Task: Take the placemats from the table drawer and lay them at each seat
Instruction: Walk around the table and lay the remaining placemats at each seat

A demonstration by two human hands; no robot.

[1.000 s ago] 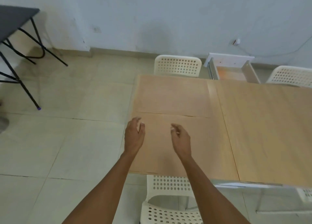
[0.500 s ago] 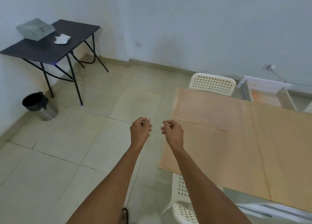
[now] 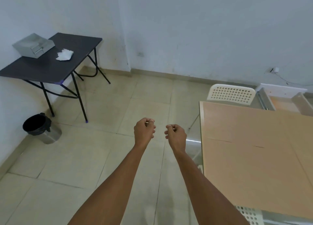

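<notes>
Head view, both forearms extended over the tiled floor. The left hand (image 3: 144,131) and right hand (image 3: 175,135) hover side by side at the centre of the frame, each with fingers curled loosely inward and nothing visible in either grasp. The counter (image 3: 202,140) lies at 3 o'clock from the hands, clear of both. At least two tan placemats (image 3: 245,160) cover its near portion, laid edge to edge with a seam between them; a further sheet appears to run off the right margin, though its extent cannot be told. The open table drawer (image 3: 284,102) projects from the far side of the counter at 2 o'clock; its floor shows orange-tan, and whether a mat remains inside cannot be told. A white perforated chair (image 3: 231,94) stands at the far edge, and part of another chair (image 3: 247,214) shows at 5 o'clock below the near edge. At 10 o'clock stands a dark folding table (image 3: 50,67) carrying a grey box (image 3: 33,45) and a crumpled white cloth (image 3: 65,55); a bin (image 3: 40,129) sits at 9 o'clock.

Risks, as judged: with the gaze turned off the counter, any seat not yet served may be overlooked. The mats look thin and light, so a brushing forearm or hip could slide one askew or over the edge. The open drawer may catch a passing leg.
</notes>
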